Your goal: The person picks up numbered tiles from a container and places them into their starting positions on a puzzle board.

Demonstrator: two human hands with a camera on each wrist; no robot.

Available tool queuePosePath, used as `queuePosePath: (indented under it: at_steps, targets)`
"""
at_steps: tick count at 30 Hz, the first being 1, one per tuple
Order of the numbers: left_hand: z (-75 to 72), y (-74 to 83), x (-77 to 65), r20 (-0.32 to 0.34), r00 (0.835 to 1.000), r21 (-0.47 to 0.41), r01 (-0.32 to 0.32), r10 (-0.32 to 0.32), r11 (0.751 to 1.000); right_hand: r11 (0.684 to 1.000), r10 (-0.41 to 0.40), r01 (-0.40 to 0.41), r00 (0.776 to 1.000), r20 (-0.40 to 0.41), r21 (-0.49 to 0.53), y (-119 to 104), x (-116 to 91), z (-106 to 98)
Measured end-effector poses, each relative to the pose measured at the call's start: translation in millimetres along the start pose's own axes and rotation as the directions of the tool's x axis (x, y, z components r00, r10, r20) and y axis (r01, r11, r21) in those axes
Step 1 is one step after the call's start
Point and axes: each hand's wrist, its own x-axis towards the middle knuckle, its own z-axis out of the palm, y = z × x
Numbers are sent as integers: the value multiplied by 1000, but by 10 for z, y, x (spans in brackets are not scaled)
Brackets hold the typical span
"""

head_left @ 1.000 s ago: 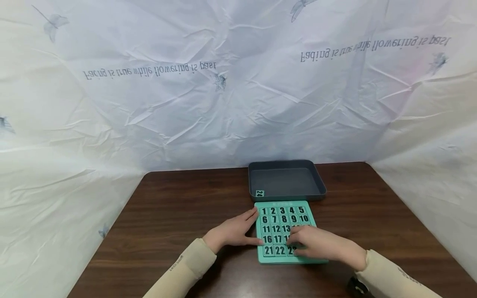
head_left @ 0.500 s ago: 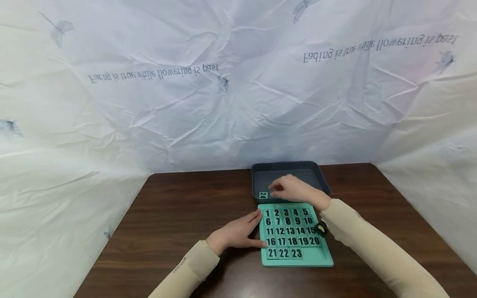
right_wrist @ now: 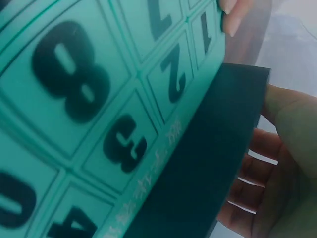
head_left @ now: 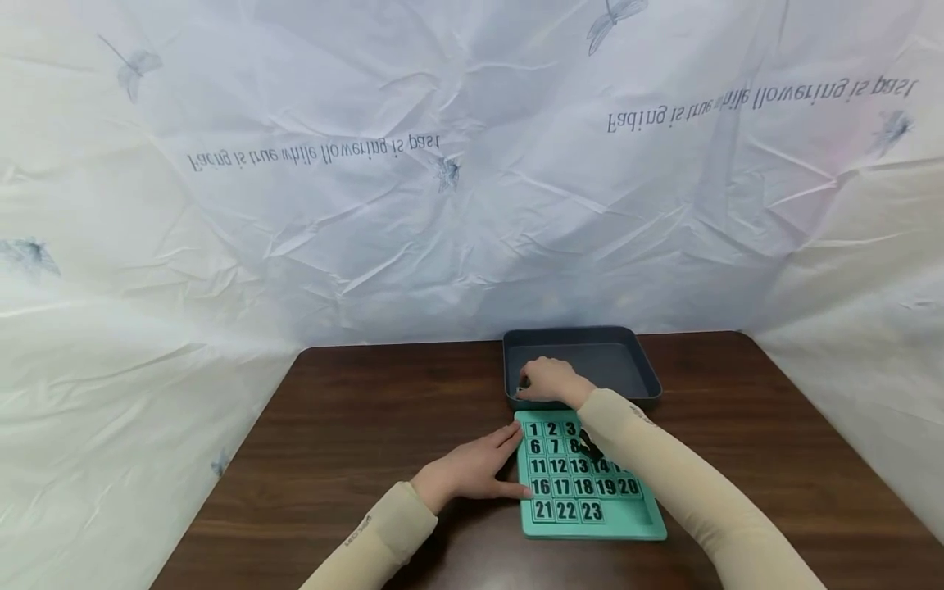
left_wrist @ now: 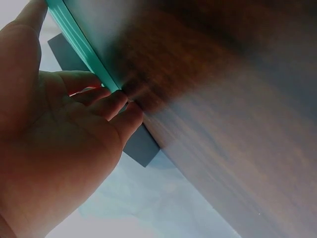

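Note:
A green number board (head_left: 630,524) lies on the table, its tiles in rows from 1 to 23, with bare room at the right of the bottom row. My left hand (head_left: 475,469) rests at the board's left edge, fingers and thumb spread against it; the left wrist view shows fingertips along the green rim. My right hand (head_left: 551,380) reaches over the board into the dark grey tray (head_left: 590,336). Its thumb and fingers pinch a small green number tile (head_left: 522,384), mostly hidden, at the tray's near left corner. In the right wrist view, the curled fingers (right_wrist: 252,183) show behind the tray wall.
The tray stands just behind the board on the dark wooden table (head_left: 383,401). White printed sheeting (head_left: 369,270) hangs behind and beside the table. My right forearm (head_left: 678,475) crosses over the board's right side and covers some tiles.
My right hand has gone from the board's lower rows up to the tray, then left and down onto the 24 tile. Tile 23 sits in the bottom row. My left hand stays put.

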Motion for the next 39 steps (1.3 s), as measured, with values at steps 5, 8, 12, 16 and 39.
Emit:
queuePosePath:
  at_steps: [5, 8, 12, 16, 39]
  targets:
    - [-17, 20, 7, -12, 1000, 4, 0, 1, 1000, 999, 42, -42, 999, -5, -14, -1, 49, 12]
    - [-26, 37, 13, -14, 1000, 2, -4, 4, 1000, 998, 56, -56, 998, 23, 9, 32, 35, -15]
    - [-18, 38, 13, -10, 1000, 6, -6, 6, 1000, 996, 68, -71, 997, 45, 63, 119, -29, -51]
    - [-17, 12, 10, -5, 1000, 7, 3, -3, 1000, 991, 71, -74, 997, 29, 113, 254, -99, -82]
    - [2, 4, -3, -2, 1000, 28, 7, -7, 1000, 973, -45, 83, 983, -179, 214, 647, -968, -442]
